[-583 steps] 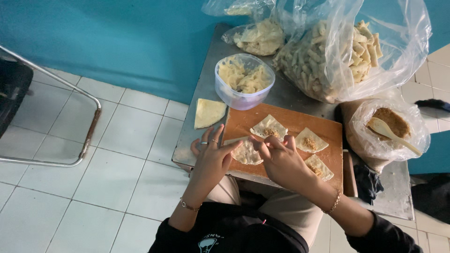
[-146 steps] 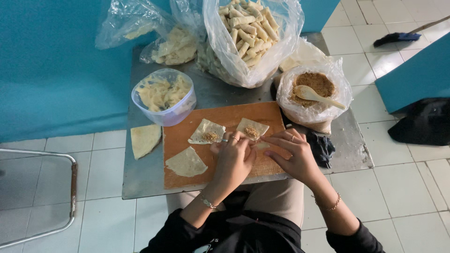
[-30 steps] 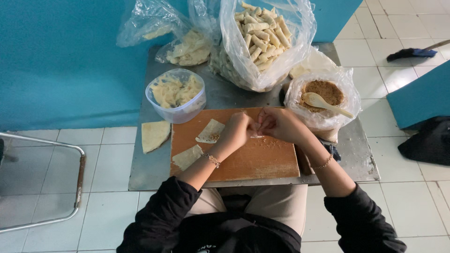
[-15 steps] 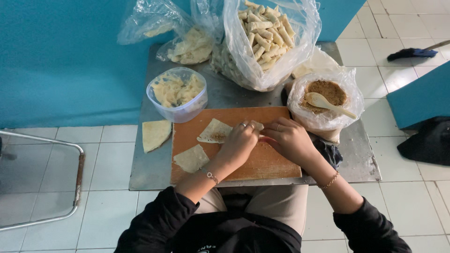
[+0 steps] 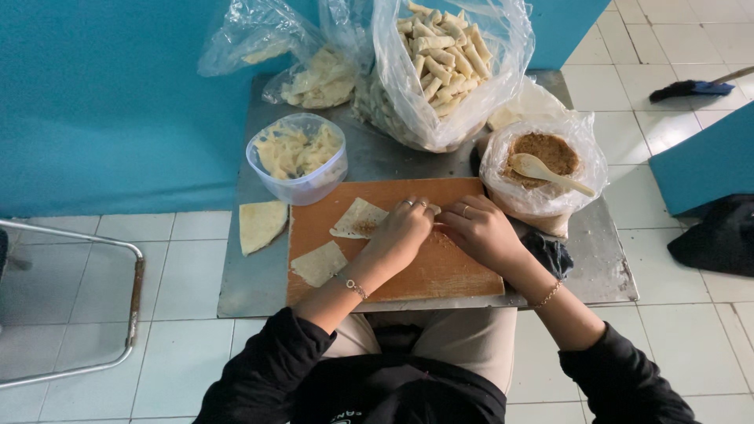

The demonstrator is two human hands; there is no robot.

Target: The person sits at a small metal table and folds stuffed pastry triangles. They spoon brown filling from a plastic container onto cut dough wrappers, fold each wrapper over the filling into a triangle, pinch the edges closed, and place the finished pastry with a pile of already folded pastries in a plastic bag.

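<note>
Head view: left hand [image 5: 400, 228] and right hand [image 5: 481, 232] hide their wrapper; finger grip unclear.

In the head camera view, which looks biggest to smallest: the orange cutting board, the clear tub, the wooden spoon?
1. Orange cutting board, by far the largest.
2. Clear tub of pale pieces.
3. Wooden spoon in the filling bag, smallest.

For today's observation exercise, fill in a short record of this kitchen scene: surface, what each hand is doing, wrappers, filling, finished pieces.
Surface: wooden cutting board on a metal table
Left hand: on the board, fingertips meeting the right hand
Right hand: on the board, pressing something hidden between the fingers
Wrappers: one with filling, one plain, one off the board
Filling: brown, in bagged bowl with spoon
Finished pieces: rolls in clear bag
</note>
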